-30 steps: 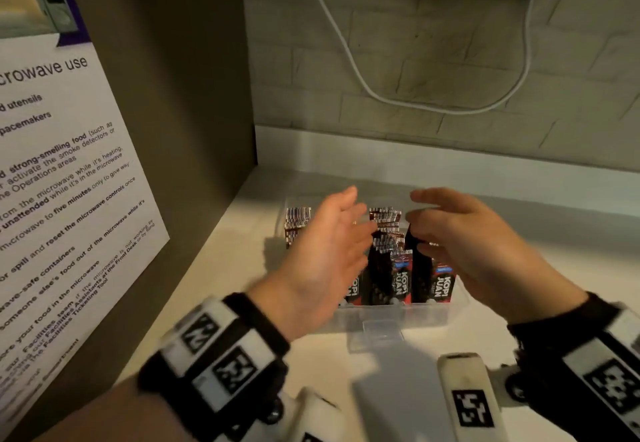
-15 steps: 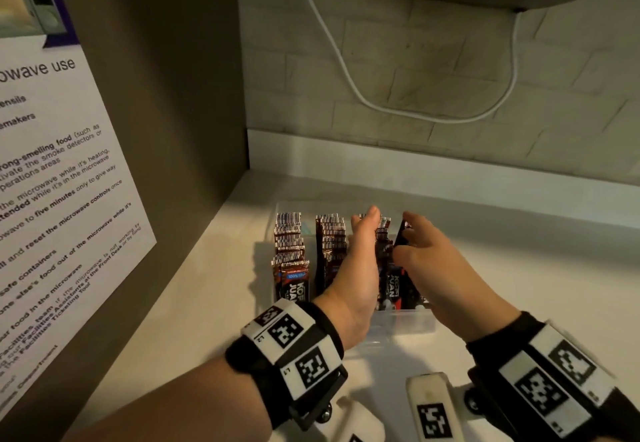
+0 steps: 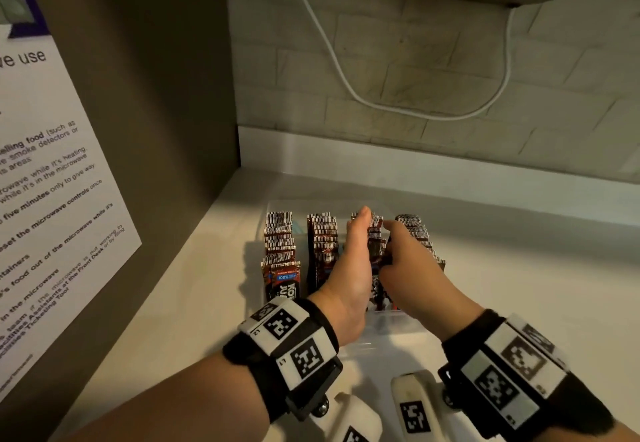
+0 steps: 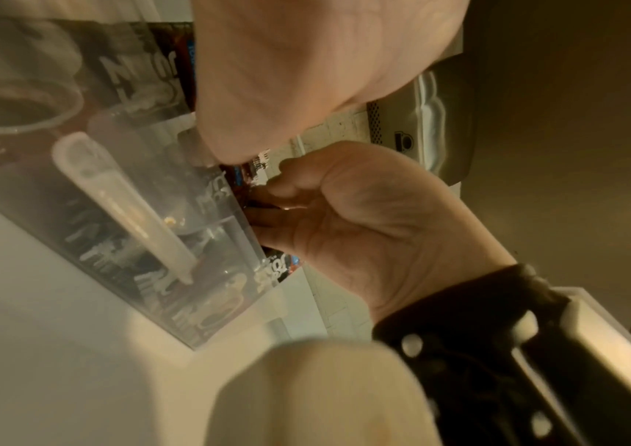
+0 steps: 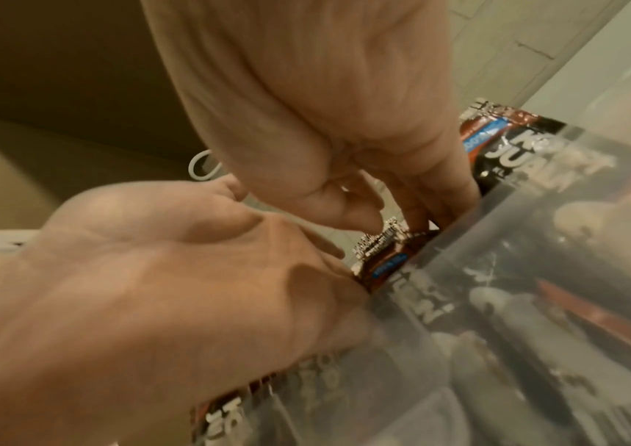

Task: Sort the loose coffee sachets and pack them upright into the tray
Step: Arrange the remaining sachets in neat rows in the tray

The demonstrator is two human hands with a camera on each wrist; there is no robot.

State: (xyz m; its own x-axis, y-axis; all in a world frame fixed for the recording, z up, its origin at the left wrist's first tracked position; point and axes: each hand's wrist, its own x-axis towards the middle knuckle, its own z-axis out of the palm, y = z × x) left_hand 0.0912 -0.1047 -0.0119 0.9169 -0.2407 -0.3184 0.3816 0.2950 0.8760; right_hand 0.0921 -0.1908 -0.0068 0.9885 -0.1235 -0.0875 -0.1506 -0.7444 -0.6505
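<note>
Having moved from above the clear tray [image 3: 391, 329] down into its third row, the left hand [image 3: 349, 275] pressed flat while right-hand fingers [image 3: 389, 230] pinched sachets [image 3: 375, 233], squaring the nearly complete packing upright.

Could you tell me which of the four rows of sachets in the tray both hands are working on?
The third row from the left: the left hand lies flat against its left side, the right hand pinches sachets there. The other rows stand untouched.

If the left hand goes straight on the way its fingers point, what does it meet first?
Probably the tray's far wall: the left hand lies flat between sachet rows, pointing away. Depth is unclear.
</note>
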